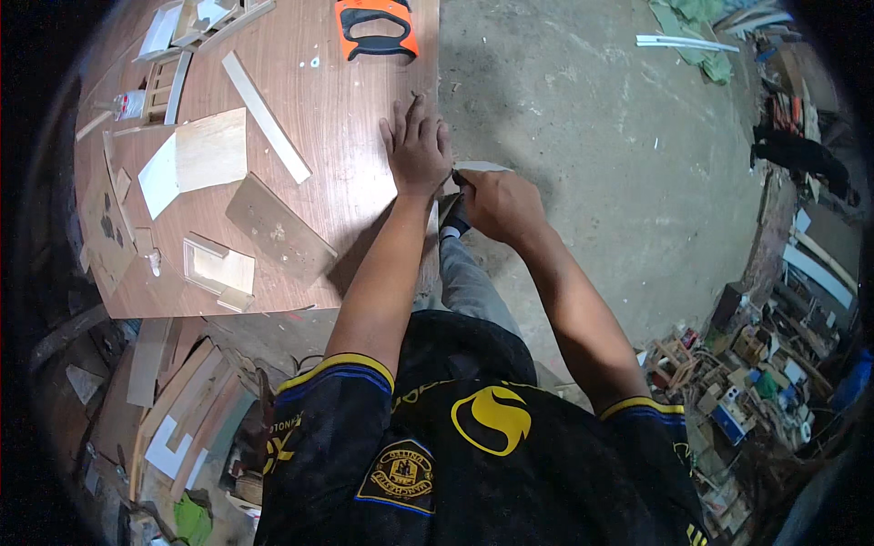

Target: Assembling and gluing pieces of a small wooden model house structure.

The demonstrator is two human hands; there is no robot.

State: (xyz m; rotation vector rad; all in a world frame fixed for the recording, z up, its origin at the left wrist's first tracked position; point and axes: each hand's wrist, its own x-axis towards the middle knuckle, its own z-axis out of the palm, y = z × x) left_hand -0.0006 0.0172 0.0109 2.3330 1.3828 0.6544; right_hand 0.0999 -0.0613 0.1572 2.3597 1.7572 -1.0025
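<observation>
My left hand [418, 153] lies flat near the right edge of the wooden table [337, 118], its fingers spread and apart. Just past that edge, my right hand [503, 206] is closed, its index finger and thumb toward the left wrist. A pale, flat piece [482, 166] shows behind its knuckles, and a small dark tip sticks out by the fingers; what the hand grips is mostly hidden. Beyond my left hand, a handsaw's orange and black handle [379, 56] rests on the tabletop.
A long wood strip [264, 116], a plywood piece [212, 150], a brownish board [282, 227] and a small wooden frame [218, 273] lie on the table's left. Concrete floor [628, 182] stretches right. Piled scraps [728, 391] lie lower right; planks [182, 409] stand lower left.
</observation>
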